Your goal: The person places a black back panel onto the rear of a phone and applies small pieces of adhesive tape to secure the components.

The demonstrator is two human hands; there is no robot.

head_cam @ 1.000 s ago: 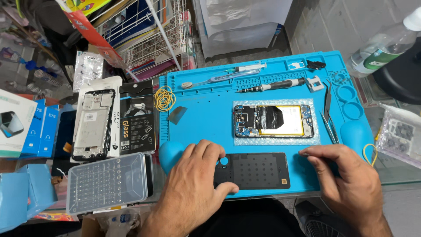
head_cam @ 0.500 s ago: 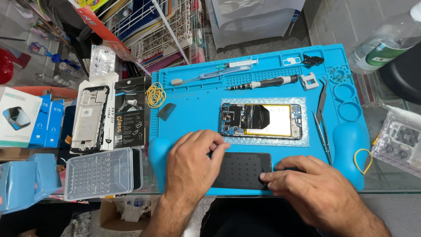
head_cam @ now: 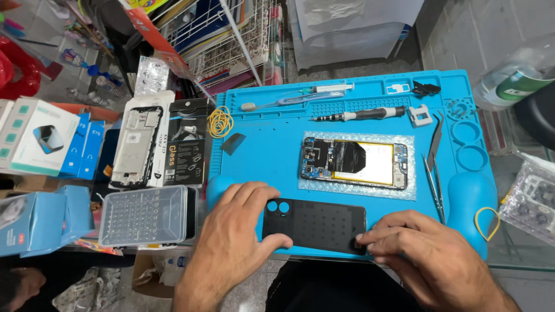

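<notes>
A black phone back cover (head_cam: 315, 225) lies flat on the blue repair mat (head_cam: 272, 156) near its front edge. My left hand (head_cam: 237, 237) rests on the cover's left end, thumb pressed along its lower edge beside the two round camera holes. My right hand (head_cam: 422, 254) pinches the cover's lower right corner with its fingertips. Behind the cover an opened phone (head_cam: 354, 163), with its yellow battery and circuit board showing, lies on a piece of bubble wrap.
A screwdriver (head_cam: 358, 114), a toothbrush (head_cam: 283, 101), tweezers (head_cam: 432, 173), yellow rubber bands (head_cam: 220, 121) and a grey pick (head_cam: 233, 143) lie on the mat. A clear screw box (head_cam: 144, 215), a phone frame (head_cam: 136, 145) and boxes sit left. A plastic bottle (head_cam: 514, 78) stands right.
My right hand has slid left along the mat's front edge to the cover's lower right corner. The left hand stays on the cover's left end. The camera has shifted.
</notes>
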